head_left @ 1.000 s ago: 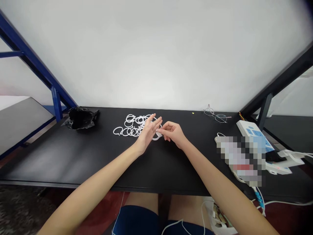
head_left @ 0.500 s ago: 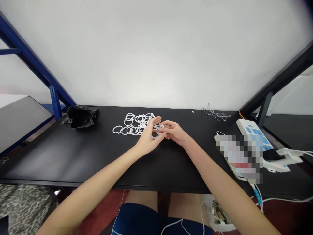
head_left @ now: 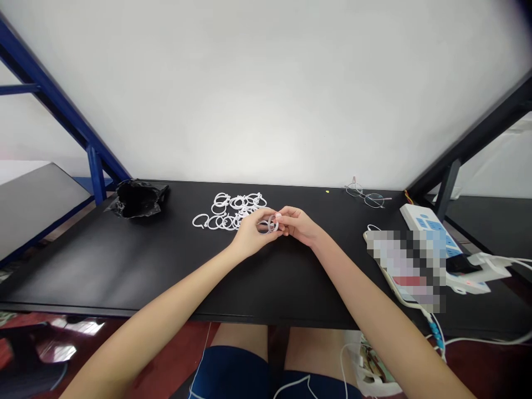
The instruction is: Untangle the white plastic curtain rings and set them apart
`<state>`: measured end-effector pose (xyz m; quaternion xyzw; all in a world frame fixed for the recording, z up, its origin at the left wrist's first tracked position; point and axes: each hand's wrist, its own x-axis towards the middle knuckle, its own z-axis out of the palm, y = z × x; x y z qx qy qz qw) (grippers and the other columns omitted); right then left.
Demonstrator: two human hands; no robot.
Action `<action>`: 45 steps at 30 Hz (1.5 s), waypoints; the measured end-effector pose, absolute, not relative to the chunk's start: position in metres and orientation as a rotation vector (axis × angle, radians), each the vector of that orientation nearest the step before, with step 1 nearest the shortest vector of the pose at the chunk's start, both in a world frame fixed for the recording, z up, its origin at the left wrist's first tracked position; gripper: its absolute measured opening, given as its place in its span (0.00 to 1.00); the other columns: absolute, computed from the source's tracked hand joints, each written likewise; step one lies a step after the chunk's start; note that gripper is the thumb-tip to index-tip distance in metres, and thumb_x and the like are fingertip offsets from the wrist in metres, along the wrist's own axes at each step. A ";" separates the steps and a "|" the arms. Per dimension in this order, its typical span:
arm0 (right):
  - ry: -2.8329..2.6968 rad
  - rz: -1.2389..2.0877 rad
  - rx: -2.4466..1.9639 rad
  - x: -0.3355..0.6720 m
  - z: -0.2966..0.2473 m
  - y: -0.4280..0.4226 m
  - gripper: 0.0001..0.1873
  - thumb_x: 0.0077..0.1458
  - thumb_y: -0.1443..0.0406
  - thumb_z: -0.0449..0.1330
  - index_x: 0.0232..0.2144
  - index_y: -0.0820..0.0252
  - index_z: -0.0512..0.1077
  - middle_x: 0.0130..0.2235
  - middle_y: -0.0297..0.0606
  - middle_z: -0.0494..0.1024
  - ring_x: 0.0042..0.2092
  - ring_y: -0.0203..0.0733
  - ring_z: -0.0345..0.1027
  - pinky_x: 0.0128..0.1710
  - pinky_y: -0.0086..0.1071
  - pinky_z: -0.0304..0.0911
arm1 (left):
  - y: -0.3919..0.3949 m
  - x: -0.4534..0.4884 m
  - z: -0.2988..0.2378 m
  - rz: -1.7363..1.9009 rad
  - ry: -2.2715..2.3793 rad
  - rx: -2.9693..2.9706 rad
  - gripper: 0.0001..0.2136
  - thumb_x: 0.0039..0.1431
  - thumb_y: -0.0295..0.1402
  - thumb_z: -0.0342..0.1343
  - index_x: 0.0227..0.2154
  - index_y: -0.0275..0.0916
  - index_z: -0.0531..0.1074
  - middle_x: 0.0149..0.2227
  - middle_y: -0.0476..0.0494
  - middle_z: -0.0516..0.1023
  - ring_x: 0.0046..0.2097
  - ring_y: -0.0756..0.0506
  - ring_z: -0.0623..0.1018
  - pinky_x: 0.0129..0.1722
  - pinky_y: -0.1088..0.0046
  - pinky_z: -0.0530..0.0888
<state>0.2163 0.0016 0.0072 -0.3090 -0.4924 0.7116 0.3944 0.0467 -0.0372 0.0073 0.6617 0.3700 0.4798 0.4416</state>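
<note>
My left hand (head_left: 249, 235) and my right hand (head_left: 300, 225) meet over the middle of the black table (head_left: 124, 260). Both pinch a small white plastic ring (head_left: 271, 223) between their fingertips, with the fingers curled round it. Just behind and to the left lies a pile of several white plastic rings (head_left: 230, 211), touching the far side of my left hand.
A crumpled black bag (head_left: 137, 198) sits at the back left. Wire-framed glasses (head_left: 368, 196) lie at the back right. A white and blue power strip (head_left: 432, 226), a blurred-out item and white cables occupy the right end. Blue frame posts rise at the left.
My left hand's fingers were spread open a second ago; they have curled shut and joined the right hand on the white ring.
</note>
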 end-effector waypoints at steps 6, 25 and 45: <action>-1.252 1.768 -0.800 0.216 0.009 0.002 0.14 0.44 0.60 0.70 0.22 0.61 0.71 0.18 0.27 0.69 0.19 0.26 0.54 0.16 0.22 0.45 | -0.034 0.044 0.010 1.079 0.990 1.566 0.21 0.45 0.35 0.68 0.42 0.35 0.73 0.43 0.39 0.77 0.41 0.43 0.80 0.35 0.71 0.78; -1.236 1.734 -0.888 0.214 0.015 -0.002 0.15 0.38 0.60 0.73 0.20 0.62 0.72 0.20 0.30 0.74 0.20 0.27 0.59 0.21 0.24 0.53 | -0.030 0.036 0.014 0.989 0.917 1.583 0.21 0.41 0.36 0.70 0.38 0.34 0.74 0.38 0.40 0.79 0.38 0.44 0.79 0.38 0.67 0.77; -1.236 1.755 -0.886 0.214 0.017 -0.004 0.15 0.39 0.59 0.72 0.20 0.61 0.71 0.18 0.27 0.69 0.20 0.27 0.56 0.19 0.24 0.52 | -0.032 0.036 0.018 0.997 0.957 1.632 0.20 0.42 0.37 0.70 0.38 0.35 0.74 0.37 0.41 0.79 0.35 0.47 0.78 0.34 0.71 0.75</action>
